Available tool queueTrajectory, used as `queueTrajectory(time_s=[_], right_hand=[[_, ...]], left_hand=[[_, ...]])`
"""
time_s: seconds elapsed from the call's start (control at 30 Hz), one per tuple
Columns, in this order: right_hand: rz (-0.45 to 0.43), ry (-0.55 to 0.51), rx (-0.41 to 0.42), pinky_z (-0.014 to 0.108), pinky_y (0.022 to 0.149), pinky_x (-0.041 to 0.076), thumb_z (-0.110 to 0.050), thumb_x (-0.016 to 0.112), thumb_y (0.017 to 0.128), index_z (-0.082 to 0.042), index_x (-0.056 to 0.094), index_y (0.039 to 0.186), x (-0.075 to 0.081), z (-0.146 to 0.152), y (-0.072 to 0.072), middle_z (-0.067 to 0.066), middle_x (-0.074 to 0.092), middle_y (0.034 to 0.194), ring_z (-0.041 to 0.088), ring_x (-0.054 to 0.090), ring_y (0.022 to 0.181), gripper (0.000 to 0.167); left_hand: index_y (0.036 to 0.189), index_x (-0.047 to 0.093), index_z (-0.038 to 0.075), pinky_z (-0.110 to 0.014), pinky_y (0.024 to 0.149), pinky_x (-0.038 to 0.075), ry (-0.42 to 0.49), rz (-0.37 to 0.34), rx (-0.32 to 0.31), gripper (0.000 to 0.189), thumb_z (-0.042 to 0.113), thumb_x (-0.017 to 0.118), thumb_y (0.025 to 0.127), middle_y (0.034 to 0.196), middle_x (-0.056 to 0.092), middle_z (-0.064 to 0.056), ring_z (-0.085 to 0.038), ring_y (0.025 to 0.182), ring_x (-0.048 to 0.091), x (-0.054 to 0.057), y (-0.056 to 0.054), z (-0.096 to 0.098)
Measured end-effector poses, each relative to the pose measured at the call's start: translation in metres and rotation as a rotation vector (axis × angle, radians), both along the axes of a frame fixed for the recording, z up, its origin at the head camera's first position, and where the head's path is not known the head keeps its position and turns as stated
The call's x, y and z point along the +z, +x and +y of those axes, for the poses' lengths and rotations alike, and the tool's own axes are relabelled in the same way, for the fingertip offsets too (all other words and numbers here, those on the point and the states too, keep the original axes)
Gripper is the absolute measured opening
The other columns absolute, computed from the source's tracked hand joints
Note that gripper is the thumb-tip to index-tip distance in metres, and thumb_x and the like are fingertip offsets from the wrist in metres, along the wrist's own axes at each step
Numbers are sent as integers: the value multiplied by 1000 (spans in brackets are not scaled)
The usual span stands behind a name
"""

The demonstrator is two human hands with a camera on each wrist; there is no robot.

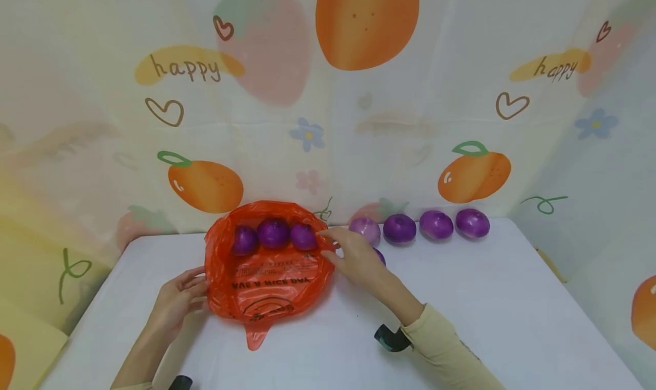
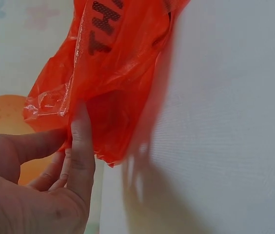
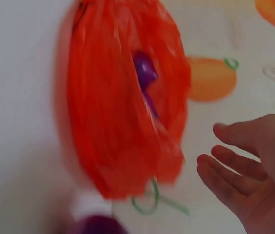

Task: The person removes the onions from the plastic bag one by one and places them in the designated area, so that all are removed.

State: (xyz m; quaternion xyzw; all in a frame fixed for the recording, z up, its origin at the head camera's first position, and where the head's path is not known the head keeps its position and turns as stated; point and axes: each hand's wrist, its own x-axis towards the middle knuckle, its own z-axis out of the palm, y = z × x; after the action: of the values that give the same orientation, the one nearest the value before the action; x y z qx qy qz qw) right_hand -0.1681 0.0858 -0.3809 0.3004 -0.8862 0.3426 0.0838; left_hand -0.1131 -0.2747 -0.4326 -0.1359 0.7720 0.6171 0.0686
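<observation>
An orange-red plastic bag [image 1: 271, 296] with dark printing lies on the white table, its mouth spread wide. Three purple onions sit in a row inside it, the middle onion [image 1: 273, 233] between the two others. At the bag's left side my left hand [image 1: 176, 302] pinches the plastic between thumb and fingers, as the left wrist view shows too. Beside the right rim is my right hand [image 1: 359, 259], fingers loosely bent and holding nothing; in the right wrist view the hand [image 3: 249, 170] stands apart from the bag [image 3: 110, 112].
Several purple onions line the table's back right, among them a paler onion [image 1: 365, 229] and one at the far end [image 1: 472, 223]. Another onion [image 1: 380, 257] is partly hidden behind my right hand. A fruit-patterned cloth [image 1: 359, 173] hangs behind the white table [image 1: 461, 310].
</observation>
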Motion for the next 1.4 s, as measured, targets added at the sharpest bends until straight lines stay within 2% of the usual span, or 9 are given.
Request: queueTrajectory(time_s=[0.07,0.17,0.3,0.43,0.53,0.7,0.9,1.13,1.4], right_hand=[[-37,81,81,38,97,50,-9,70,91,-3,61,127,-1,-22,-1,11,63,126,25,60,115,38],[-25,248,110,34,107,42,-14,68,92,-5,58,131,-8,-51,-5,10,58,133,23,53,126,41],[62,417,16,38,110,39,-19,70,91,-6,57,132,-20,-75,-13,11,55,136,26,49,129,45],[131,506,-93,43,108,40,-26,72,88,-8,59,130,-33,-87,-23,13,54,136,31,47,130,48],[150,491,-184,44,103,43,-27,73,87,-7,61,128,-39,-94,-30,14,54,134,33,49,124,48],[107,324,-374,42,95,49,-25,75,86,-4,62,123,-38,-98,-37,17,57,127,34,53,110,44],[97,280,-475,42,93,46,-24,76,85,-2,65,115,-39,-98,-41,14,66,113,33,51,104,39],[-18,217,-435,49,96,46,-25,76,86,-2,57,129,-42,-97,-39,14,62,123,36,55,107,52],[4,278,-376,38,94,47,-31,82,80,-3,59,129,-45,-90,-33,13,65,121,30,52,104,60]], left_hand=[[148,33,-4,-25,72,57,-1,3,-3,54,9,53,100,101,67,12,-4,82,65,0,0,-1],[148,33,-4,-25,71,57,-8,5,1,54,7,54,99,101,67,11,-5,82,65,1,0,-1],[147,34,-6,-26,69,57,-8,20,-1,53,5,54,98,99,67,12,-6,81,65,0,0,-1],[147,34,-6,-26,70,57,-13,16,-14,53,5,53,99,102,67,9,-5,82,64,-2,-2,0],[147,34,-5,-26,70,56,-27,4,-12,53,6,53,99,107,67,5,-6,82,64,-3,-1,0],[147,35,-5,-26,71,57,-20,14,-8,52,6,53,99,108,67,3,-7,82,65,-2,-1,3],[146,36,-5,-26,71,57,-10,33,-9,51,5,52,99,109,66,1,-7,83,65,-1,-1,4],[146,36,-4,-26,72,57,-10,20,-5,50,6,52,99,112,66,0,-6,84,65,-4,-2,5],[146,37,-3,-26,73,57,-19,13,0,50,6,52,99,118,66,-6,-7,85,66,-2,-3,5]])
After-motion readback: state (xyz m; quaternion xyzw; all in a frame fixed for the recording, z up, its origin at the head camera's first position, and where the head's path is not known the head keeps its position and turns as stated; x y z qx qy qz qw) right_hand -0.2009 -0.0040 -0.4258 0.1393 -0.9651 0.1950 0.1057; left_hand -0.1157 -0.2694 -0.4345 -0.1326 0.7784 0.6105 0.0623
